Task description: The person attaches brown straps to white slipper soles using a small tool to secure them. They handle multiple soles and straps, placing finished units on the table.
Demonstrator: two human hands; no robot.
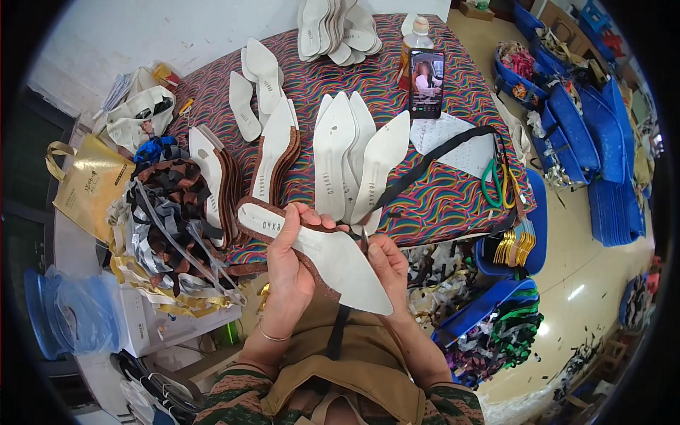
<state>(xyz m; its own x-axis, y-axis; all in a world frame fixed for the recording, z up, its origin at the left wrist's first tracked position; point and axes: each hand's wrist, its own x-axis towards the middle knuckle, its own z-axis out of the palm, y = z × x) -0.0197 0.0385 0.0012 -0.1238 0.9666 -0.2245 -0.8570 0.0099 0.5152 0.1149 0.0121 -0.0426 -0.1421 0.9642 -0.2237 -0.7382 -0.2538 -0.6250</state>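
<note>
My left hand (289, 265) is closed around a white insole (333, 258) with a brown glittery edge along its heel and side. The insole lies tilted across my lap, its pointed toe toward the lower right. At its far edge my right hand (387, 263) pinches a small dark piece (365, 239) that I cannot make out. A long black strip (432, 161) runs over the table just beyond that hand. Ahead stand a stack of plain white insoles (342, 152) and brown-edged stacks (278, 152), with another brown-edged stack (212, 170) to the left.
A phone (426, 83) leans on a bottle (419, 35) on the patterned cloth (467, 78). Green-and-yellow-handled scissors (499, 183) lie at the right. Strip scraps (166, 219) heap at the left, beside a gold bag (92, 180). Blue bins (482, 308) with scraps stand at the right.
</note>
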